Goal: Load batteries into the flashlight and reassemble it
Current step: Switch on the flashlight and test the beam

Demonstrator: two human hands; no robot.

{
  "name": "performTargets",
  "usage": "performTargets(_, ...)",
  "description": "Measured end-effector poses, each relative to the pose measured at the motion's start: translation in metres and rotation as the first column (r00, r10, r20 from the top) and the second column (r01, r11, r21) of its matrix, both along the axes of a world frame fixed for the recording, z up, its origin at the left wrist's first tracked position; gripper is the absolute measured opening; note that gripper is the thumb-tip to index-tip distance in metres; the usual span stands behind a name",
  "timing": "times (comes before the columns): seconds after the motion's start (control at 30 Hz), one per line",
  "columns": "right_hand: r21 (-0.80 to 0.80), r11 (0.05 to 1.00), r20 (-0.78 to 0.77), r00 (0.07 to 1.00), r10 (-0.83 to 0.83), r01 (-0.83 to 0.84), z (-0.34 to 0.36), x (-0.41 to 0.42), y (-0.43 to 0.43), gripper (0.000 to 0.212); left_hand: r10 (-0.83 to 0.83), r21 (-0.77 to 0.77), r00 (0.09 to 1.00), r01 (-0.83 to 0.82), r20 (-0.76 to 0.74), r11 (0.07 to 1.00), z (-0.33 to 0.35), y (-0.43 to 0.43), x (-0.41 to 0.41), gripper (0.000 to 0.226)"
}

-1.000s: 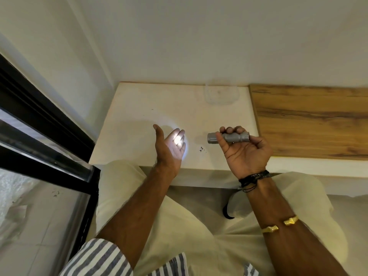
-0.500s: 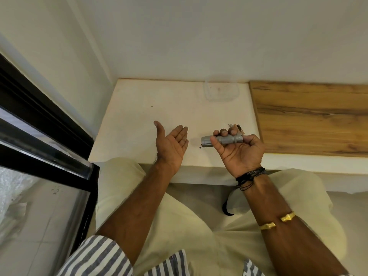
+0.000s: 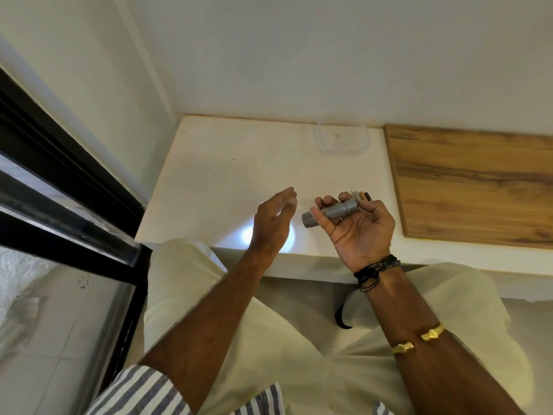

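A small grey flashlight (image 3: 332, 212) lies across the fingers of my right hand (image 3: 357, 232), which curls round its body, palm up, over the white ledge (image 3: 224, 175). Its lens end points left and down. A bright spot of light falls on the ledge beside and under my left hand (image 3: 275, 223). My left hand hovers just left of the lens with fingers straight and holds nothing. A small object shows behind the flashlight's tail at my right fingertips; I cannot tell what it is.
A clear plastic container (image 3: 342, 137) stands at the back of the ledge against the wall. A wooden board (image 3: 478, 187) covers the ledge to the right. A black window frame (image 3: 68, 187) runs along the left. My lap is below the ledge's front edge.
My left hand turned from palm-up to edge-on and shifted toward the flashlight. The flashlight tilted lens-down, and a light spot now shows on the ledge.
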State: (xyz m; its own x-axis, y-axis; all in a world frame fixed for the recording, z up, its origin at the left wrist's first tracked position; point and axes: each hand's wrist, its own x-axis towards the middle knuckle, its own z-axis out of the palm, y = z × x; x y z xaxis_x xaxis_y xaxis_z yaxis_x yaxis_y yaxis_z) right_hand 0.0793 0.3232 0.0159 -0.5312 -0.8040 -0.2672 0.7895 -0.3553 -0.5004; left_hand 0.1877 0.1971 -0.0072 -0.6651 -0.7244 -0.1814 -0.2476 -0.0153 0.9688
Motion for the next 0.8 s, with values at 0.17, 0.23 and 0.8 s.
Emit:
performTargets(0.17, 0.009, 1.000, 0.017, 1.000, 0.016, -0.016, -0.001, 0.001, -0.013, 0.028, 0.095, 0.486, 0.985, -0.014, -0.141, 0.874, 0.010, -0.009, 0.003, 0.057)
performTargets(0.23, -0.008, 1.000, 0.052, 0.999, 0.017, -0.017, -0.002, 0.002, -0.014, 0.022, 0.160, 0.492, 0.976, -0.066, -0.151, 0.868, 0.010, -0.011, 0.003, 0.062)
performTargets(0.8, 0.090, 0.994, -0.082, 0.995, 0.065, -0.058, 0.000, -0.004, -0.039, 0.019, -0.068, -0.531, 0.993, 0.109, 0.095, 0.840, -0.009, -0.019, 0.006, 0.033)
